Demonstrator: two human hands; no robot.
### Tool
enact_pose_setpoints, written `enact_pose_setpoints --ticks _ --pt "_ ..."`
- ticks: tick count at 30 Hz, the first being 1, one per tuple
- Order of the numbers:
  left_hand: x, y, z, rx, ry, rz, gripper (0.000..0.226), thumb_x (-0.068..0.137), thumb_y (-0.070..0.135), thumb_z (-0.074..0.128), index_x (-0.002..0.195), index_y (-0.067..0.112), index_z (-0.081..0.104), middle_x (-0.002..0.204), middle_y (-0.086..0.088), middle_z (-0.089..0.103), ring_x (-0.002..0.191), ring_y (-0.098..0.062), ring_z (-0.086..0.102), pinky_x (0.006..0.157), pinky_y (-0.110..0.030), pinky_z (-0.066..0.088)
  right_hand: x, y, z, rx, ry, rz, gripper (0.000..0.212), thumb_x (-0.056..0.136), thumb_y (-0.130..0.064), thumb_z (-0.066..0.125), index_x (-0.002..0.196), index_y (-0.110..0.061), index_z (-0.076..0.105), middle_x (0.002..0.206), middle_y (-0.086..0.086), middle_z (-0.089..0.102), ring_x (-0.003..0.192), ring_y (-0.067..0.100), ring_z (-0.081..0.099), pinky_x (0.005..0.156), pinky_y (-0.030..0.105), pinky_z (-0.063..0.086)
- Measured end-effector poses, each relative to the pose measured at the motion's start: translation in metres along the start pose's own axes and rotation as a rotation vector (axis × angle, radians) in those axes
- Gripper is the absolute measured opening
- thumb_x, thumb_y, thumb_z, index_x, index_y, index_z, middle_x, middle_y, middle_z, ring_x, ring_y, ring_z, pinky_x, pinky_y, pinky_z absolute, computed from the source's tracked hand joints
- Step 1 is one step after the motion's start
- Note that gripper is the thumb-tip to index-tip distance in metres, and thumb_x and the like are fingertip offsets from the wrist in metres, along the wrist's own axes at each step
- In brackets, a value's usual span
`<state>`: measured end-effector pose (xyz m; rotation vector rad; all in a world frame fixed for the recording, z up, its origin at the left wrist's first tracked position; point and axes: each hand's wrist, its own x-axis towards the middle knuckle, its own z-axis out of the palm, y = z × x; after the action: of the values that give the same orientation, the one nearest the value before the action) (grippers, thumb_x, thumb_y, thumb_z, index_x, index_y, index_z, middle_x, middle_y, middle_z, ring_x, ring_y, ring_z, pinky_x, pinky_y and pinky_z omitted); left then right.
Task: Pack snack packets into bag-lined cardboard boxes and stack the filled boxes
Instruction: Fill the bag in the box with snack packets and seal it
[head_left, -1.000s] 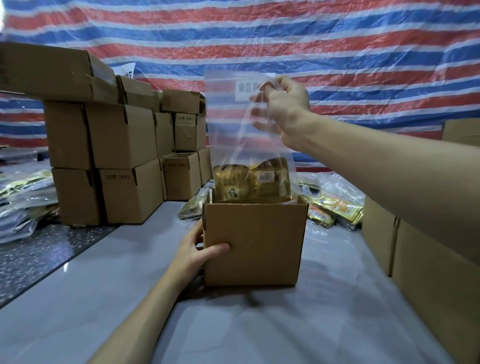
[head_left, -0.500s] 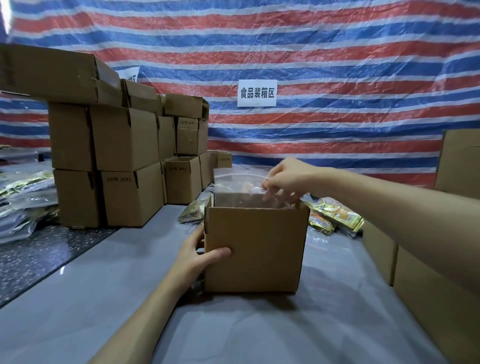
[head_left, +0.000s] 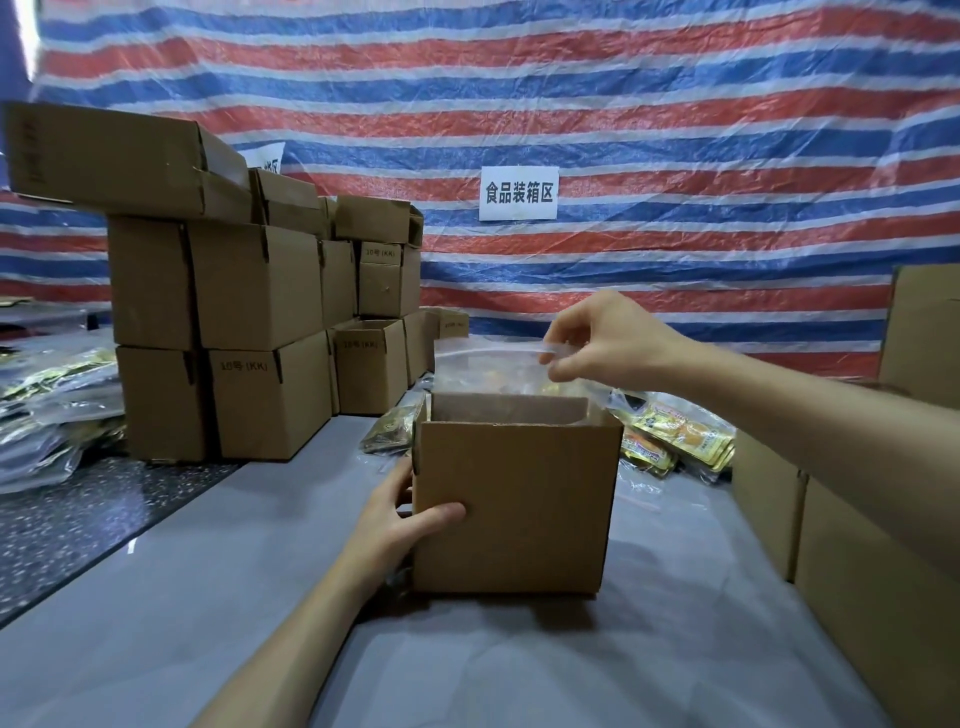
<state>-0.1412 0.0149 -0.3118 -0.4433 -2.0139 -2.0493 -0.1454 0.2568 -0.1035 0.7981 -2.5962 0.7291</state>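
Left hand (head_left: 402, 519) grips open brown cardboard box (head_left: 514, 506) on grey desk (head_left: 208, 597) — right hand (head_left: 605, 338) fingers (head_left: 563, 371) pinch clear plastic bag (head_left: 488, 364) rim above it.

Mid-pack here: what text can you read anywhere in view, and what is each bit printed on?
"食品装箱区": white sign on the striped tarp.
"10号 (KK)": front of the lower stacked box; also the small upper box.
Open box beside the stack: same print, faint.
Second white sign, half hidden behind boxes: unreadable.
Snack packets: print too small.
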Motion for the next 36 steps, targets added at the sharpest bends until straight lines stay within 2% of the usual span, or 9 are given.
enact_pose_setpoints --ticks 6,10,16,19,22,26,29,31,36 --pt "0.0 0.001 0.0 0.009 -0.003 0.0 0.081 0.054 0.048 0.085 0.127 0.024 0.062 0.116 -0.002 0.074 0.108 -0.023 0.071 0.083 -0.032 0.059 -0.011 -0.012 0.011 -0.073 -0.247 -0.035 0.035 0.094 -0.005 0.061 0.108 -0.03 0.079 0.083 -0.019 0.065 0.065 -0.004 0.057 0.053 0.015 0.044" --pt "-0.002 0.002 0.001 0.002 0.005 -0.001 0.081 0.052 0.047 0.085 0.126 0.023 0.063 0.113 -0.001 0.075 0.107 -0.023 0.07 0.08 -0.029 0.059 -0.015 -0.013 0.02 -0.133 -0.365 -0.058 0.058 0.1 -0.004 0.05 0.143 -0.043 0.051 0.123 -0.018 0.046 0.109 0.005 0.047 0.078 0.017 0.041" --pt "-0.002 0.004 0.001 0.013 0.003 0.007 0.081 0.052 0.049 0.083 0.127 0.025 0.062 0.114 0.0 0.075 0.107 -0.02 0.07 0.079 -0.027 0.058 -0.014 -0.009 0.023 -0.025 -0.119 -0.217 0.024 0.092 -0.008 0.069 0.106 -0.025 0.078 0.103 -0.002 0.062 0.09 0.015 0.057 0.068 0.02 0.046" --pt "-0.002 0.004 0.001 0.017 0.008 0.001 0.081 0.053 0.05 0.083 0.128 0.027 0.062 0.114 0.002 0.075 0.108 -0.021 0.069 0.08 -0.029 0.058 -0.013 -0.012 0.027 -0.061 -0.182 -0.151 0.024 0.092 -0.003 0.065 0.096 -0.019 0.081 0.093 -0.002 0.07 0.088 0.019 0.062 0.073 0.035 0.055" --pt "-0.002 0.003 0.001 0.011 0.013 -0.001 0.083 0.053 0.05 0.085 0.129 0.026 0.062 0.115 0.001 0.075 0.109 -0.022 0.069 0.082 -0.03 0.059 -0.012 -0.016 0.034 -0.146 -0.282 -0.032 0.037 0.094 0.0 0.05 0.107 -0.018 0.08 0.097 -0.011 0.068 0.09 0.007 0.061 0.074 0.021 0.05" --pt "-0.002 0.004 0.001 0.023 0.01 0.005 0.084 0.052 0.05 0.084 0.129 0.026 0.061 0.116 0.0 0.074 0.11 -0.022 0.069 0.085 -0.033 0.059 -0.015 -0.019 0.034 0.006 -0.512 0.176 0.043 0.109 -0.029 0.033 0.111 -0.016 0.073 0.102 -0.003 0.072 0.096 0.013 0.067 0.087 0.026 0.051" --pt "-0.002 0.005 0.002 0.013 0.01 0.003 0.082 0.053 0.048 0.084 0.128 0.025 0.062 0.115 -0.001 0.074 0.11 -0.023 0.069 0.079 -0.028 0.058 -0.018 -0.022 0.037 0.012 -0.571 0.208 0.063 0.103 -0.061 0.017 0.149 -0.028 0.044 0.147 -0.004 0.052 0.137 0.018 0.046 0.112 0.033 0.028" --pt "-0.002 0.006 0.002 0.015 0.004 0.0 0.082 0.054 0.048 0.084 0.129 0.025 0.061 0.117 -0.002 0.074 0.11 -0.023 0.068 0.08 -0.028 0.058 -0.016 -0.025 0.04 -0.041 -0.555 0.19 0.07 0.101 -0.065 0.013 0.158 -0.029 0.028 0.162 -0.001 0.034 0.149 0.021 0.029 0.109 0.03 0.02" --pt "-0.003 0.006 0.002 0.03 -0.002 -0.006 0.086 0.053 0.049 0.083 0.132 0.023 0.06 0.118 -0.001 0.073 0.113 -0.023 0.067 0.079 -0.027 0.057 -0.011 -0.026 0.039 -0.106 -0.526 0.233 0.074 0.102 -0.067 0.02 0.157 -0.02 0.032 0.164 0.008 0.029 0.151 0.03 0.025 0.122 0.044 0.018"
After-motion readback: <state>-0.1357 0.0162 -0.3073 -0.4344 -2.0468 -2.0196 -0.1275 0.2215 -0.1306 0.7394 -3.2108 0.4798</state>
